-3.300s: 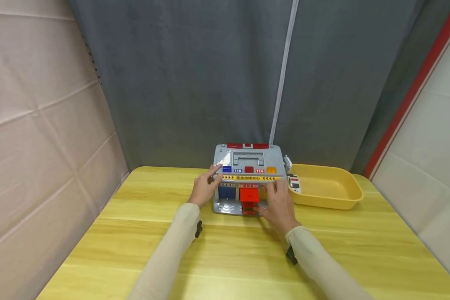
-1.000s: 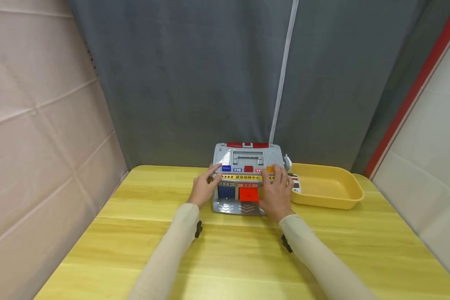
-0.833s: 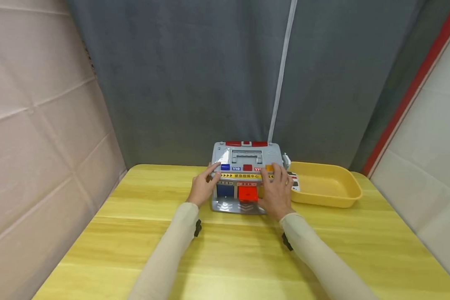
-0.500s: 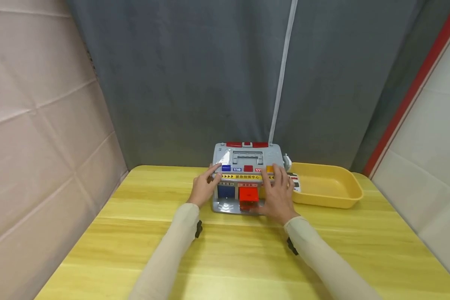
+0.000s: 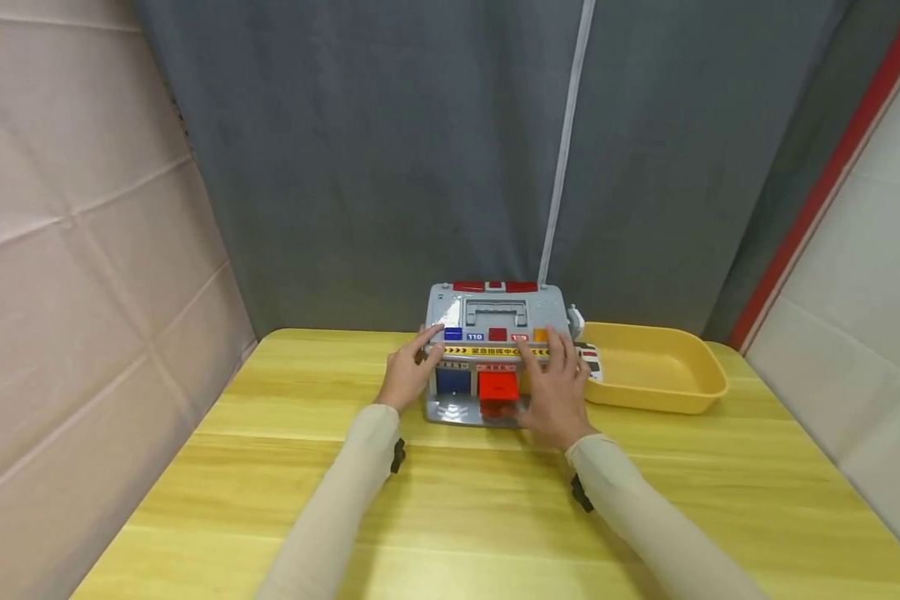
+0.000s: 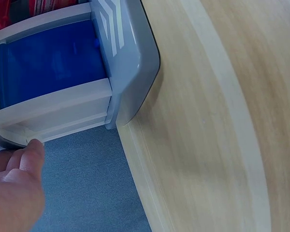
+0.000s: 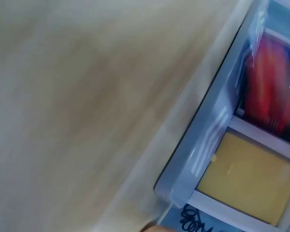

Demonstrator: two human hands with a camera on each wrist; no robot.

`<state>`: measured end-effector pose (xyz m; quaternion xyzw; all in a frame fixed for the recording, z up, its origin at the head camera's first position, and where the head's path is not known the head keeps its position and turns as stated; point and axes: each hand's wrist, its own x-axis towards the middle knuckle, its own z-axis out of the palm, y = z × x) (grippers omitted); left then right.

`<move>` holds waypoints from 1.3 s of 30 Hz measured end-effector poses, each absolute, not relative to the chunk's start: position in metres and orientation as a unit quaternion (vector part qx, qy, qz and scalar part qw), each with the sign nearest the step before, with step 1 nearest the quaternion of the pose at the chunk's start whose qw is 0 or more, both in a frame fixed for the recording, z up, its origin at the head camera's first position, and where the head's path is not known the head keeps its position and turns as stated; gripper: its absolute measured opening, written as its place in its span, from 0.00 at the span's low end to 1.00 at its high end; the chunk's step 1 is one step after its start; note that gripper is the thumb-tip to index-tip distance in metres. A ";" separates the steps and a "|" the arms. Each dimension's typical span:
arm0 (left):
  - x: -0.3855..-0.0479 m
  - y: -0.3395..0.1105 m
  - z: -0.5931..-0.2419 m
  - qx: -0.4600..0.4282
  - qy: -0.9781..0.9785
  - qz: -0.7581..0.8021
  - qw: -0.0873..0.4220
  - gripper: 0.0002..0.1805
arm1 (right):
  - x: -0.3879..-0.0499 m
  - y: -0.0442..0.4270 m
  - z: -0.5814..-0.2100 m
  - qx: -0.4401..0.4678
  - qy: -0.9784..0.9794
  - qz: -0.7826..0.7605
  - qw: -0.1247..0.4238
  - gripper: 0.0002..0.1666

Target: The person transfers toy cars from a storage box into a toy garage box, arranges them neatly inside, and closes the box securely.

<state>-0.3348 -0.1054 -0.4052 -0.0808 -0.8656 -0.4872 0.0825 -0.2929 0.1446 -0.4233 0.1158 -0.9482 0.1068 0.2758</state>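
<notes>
A grey toy station [image 5: 458, 312] stands at the table's back. My left hand [image 5: 407, 377] grips its left upper corner, index finger beside the blue button [image 5: 453, 334]. My right hand [image 5: 558, 396] lies over its right front, fingers resting on the top by the orange button [image 5: 540, 335], thumb low near a red vehicle [image 5: 497, 408]. That vehicle sits under the raised red door [image 5: 498, 385]; thumb contact is unclear. The blue door [image 6: 53, 60] is down in the left wrist view. The right wrist view shows a yellow door [image 7: 246, 176] and a blurred red shape [image 7: 270, 82].
Right of the station stands a yellow tray [image 5: 656, 400], with a white toy car [image 5: 591, 362] at its left edge. A small white part [image 5: 575, 321] juts from the station's right side. Grey curtain hangs behind the wooden table [image 5: 450, 517].
A second ago the red vehicle was out of sight; now it shows beneath the red door. My right thumb has moved lower toward it. My left hand has stayed in place.
</notes>
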 end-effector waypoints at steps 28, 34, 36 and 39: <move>-0.338 -0.102 -0.409 -0.073 -0.867 -0.485 0.088 0.24 | -0.314 0.150 -0.431 0.127 -0.923 0.095 0.351 0.55; -0.339 -0.103 -0.409 -0.073 -0.869 -0.480 0.093 0.24 | -0.308 0.163 -0.420 0.176 -0.933 0.129 0.287 0.62; -0.339 -0.104 -0.408 -0.072 -0.869 -0.480 0.095 0.24 | -0.308 0.167 -0.415 0.187 -0.937 0.138 0.262 0.63; -0.339 -0.104 -0.408 -0.074 -0.869 -0.480 0.096 0.24 | -0.306 0.173 -0.405 0.202 -0.942 0.156 0.219 0.64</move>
